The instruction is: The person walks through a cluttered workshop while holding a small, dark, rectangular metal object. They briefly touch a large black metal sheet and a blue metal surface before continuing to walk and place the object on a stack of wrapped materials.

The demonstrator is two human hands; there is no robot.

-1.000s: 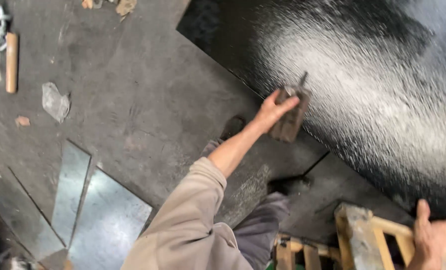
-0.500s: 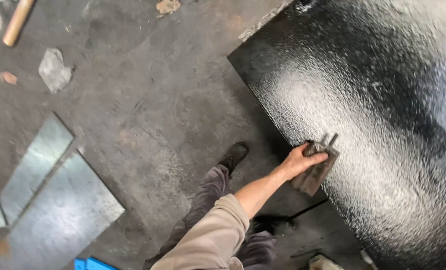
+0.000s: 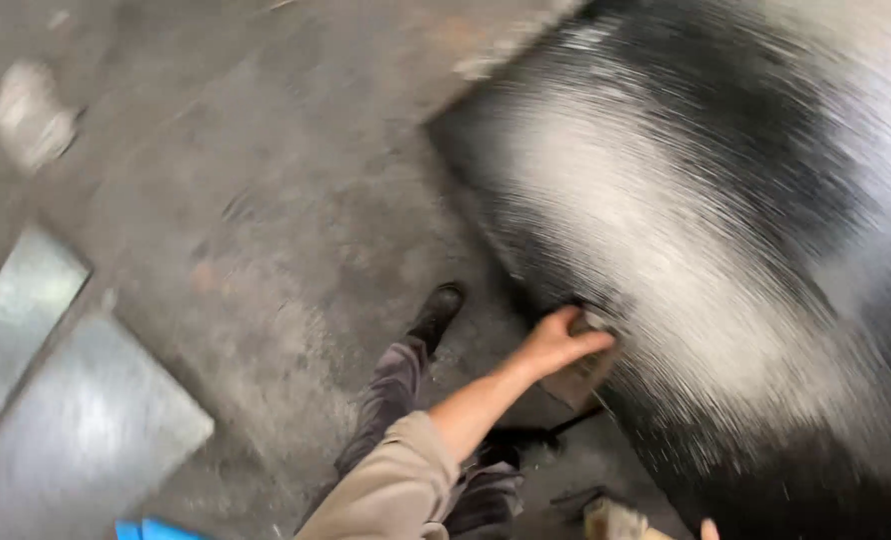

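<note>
Left hand [image 3: 558, 345] closes its fingers over a small flat brownish block [image 3: 584, 375] at the near edge of the big dark textured metal sheet [image 3: 726, 230] — stiff, probably weighty, best gripped across its top — right hand barely visible, can't tell.

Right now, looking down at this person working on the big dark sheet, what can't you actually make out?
- Tool under the left hand: head view; fingers and motion blur hide its shape, so the grip is unclear.
- Right hand: only a tip shows, cut off by the bottom edge.
- Dark metal sheet: surface texture smeared by blur.
- Pale lump on the floor: too blurred to identify.
</note>
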